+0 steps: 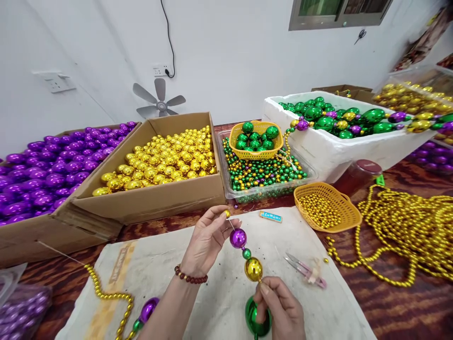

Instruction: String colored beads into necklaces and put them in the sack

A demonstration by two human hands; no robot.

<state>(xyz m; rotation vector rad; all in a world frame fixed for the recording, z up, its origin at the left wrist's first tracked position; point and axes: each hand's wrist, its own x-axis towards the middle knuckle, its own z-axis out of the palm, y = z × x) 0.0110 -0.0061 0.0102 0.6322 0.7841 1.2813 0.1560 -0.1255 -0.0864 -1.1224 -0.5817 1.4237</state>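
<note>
Strand (247,254) is stretching over the cloth (219,297), likely light, flexible, slick; left hand (208,236) is pinching a gold bead (227,214), right hand (281,304) is pinching beside the gold ball (254,269), probably a secure hold.

Your left hand (209,236) and right hand (281,304) are both bare. Around your left wrist sits a close-fitting, single-strand bracelet of round, glossy, dark-red beads (193,278).

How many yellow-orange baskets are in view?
2: one basket, holding green balls, sits over the clear tub; the other basket, holding small gold beads, is beside the gold strands. Others could be hidden.
</note>
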